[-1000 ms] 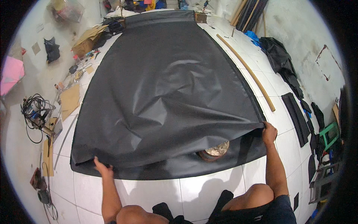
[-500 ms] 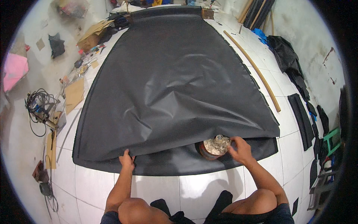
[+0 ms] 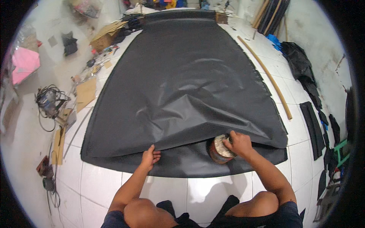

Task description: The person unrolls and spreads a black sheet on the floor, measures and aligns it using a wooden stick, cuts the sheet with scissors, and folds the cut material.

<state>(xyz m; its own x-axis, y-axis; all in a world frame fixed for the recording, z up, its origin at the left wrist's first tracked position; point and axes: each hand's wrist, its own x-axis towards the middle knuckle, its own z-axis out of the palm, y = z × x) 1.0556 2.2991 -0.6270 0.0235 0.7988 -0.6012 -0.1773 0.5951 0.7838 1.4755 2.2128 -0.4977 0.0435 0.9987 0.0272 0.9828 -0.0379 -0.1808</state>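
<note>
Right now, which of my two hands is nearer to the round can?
Your right hand: its fingers are over the top of the round can. Your left hand is apart from it, at the edge of the black sheet.

Sheet (image 3: 182, 68) on floor (image 3: 95, 182); tin (image 3: 221, 156) at sheet's near end; pole (image 3: 267, 76) right; cardboard (image 3: 86, 93) left, box (image 3: 102, 43) behind.

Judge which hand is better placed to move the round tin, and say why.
Probably the right hand: it is at the top of the tin. The left hand is apart from it, at the front edge of the upper black sheet.
</note>
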